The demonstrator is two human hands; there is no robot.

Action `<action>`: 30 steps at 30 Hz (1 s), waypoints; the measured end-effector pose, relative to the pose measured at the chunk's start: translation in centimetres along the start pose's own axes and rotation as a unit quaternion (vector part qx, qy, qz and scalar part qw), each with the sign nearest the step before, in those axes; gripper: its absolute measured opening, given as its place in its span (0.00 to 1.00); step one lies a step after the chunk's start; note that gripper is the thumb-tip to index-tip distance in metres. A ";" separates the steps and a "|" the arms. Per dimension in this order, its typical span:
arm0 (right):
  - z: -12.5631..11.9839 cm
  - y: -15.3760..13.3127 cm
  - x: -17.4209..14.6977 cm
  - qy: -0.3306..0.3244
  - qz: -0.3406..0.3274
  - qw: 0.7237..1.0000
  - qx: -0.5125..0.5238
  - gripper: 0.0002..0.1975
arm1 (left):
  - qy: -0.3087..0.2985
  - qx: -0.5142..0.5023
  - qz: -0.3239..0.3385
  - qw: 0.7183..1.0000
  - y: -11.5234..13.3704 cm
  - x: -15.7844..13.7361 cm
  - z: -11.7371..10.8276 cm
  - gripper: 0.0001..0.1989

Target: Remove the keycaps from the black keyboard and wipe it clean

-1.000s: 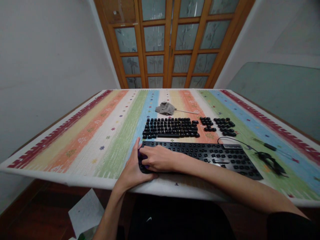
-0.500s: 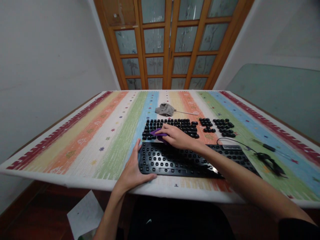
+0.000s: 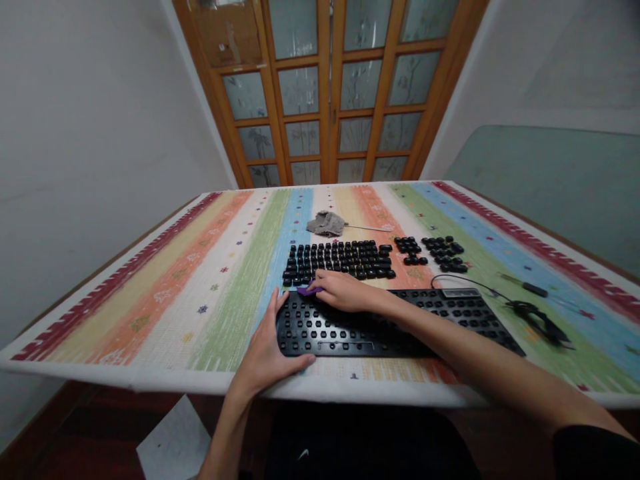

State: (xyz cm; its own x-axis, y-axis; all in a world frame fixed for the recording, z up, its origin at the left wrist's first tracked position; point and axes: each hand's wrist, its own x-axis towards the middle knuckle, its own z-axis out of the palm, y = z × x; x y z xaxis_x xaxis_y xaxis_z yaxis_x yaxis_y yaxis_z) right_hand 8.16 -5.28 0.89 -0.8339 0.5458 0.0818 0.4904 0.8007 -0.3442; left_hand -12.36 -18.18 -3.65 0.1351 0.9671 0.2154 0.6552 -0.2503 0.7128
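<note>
A black keyboard (image 3: 360, 340) with its keycaps off lies near the table's front edge, rows of small key sockets showing. My left hand (image 3: 265, 347) grips its left end, fingers at the back corner and thumb along the front edge. Pinched in my right hand (image 3: 343, 291) is a purple cloth (image 3: 309, 291), which is at the keyboard's upper left edge; most of the cloth is hidden under the fingers. Just behind the keyboard, the loose black keycaps (image 3: 340, 257) are laid out in rows, with further groups to the right.
A crumpled grey cloth (image 3: 326, 223) lies behind the keycaps, a thin rod (image 3: 370, 228) reaching right from it. To the right are a coiled black cable (image 3: 540, 320) and a dark-handled tool (image 3: 534, 289). The striped tablecloth (image 3: 215, 267) covers the table.
My right hand has moved the purple cloth from over the front keycaps toward me, down to the keyboard's top edge. The left hand stays on the keyboard; the view has shifted slightly.
</note>
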 end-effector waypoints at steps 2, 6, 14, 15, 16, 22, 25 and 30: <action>-0.3 0.3 -0.8 -0.003 0.000 1.000 0.010 0.17 | 0.002 0.011 0.000 1.000 0.1 0.0 0.0 0.66; -0.5 0.4 -2.0 -0.009 0.004 1.000 0.012 0.18 | 0.001 0.025 0.004 1.000 0.0 0.0 0.1 0.66; -0.8 0.7 -2.2 0.013 0.033 0.999 0.024 0.17 | 0.000 0.033 0.009 0.999 0.1 0.0 0.1 0.65; -1.0 0.8 -2.5 0.014 0.033 0.999 0.023 0.17 | 0.001 0.034 0.009 0.999 0.1 0.0 0.1 0.65; -1.2 0.9 -2.8 0.015 0.031 0.999 0.022 0.17 | 0.001 0.035 0.010 0.999 0.1 0.0 0.1 0.65; -1.9 1.5 -5.2 0.003 0.048 0.998 0.029 0.19 | 0.004 0.046 0.014 0.999 0.0 0.0 0.2 0.65; -1.9 1.5 -5.8 0.001 0.058 0.998 0.030 0.20 | 0.002 0.051 0.013 0.999 0.0 0.0 0.2 0.65; -1.8 0.1 -5.8 0.000 0.096 0.994 -0.052 0.18 | 0.001 0.055 0.018 0.998 0.1 -0.1 0.1 0.64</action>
State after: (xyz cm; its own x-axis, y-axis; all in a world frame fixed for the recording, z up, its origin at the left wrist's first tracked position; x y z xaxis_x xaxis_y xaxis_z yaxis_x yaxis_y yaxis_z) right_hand 13.43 -7.95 2.04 -0.7221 0.6914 0.0245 0.6642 0.7027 -0.2549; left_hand -12.21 -18.28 -3.67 0.1589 0.9574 0.2410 0.7273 -0.2786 0.6273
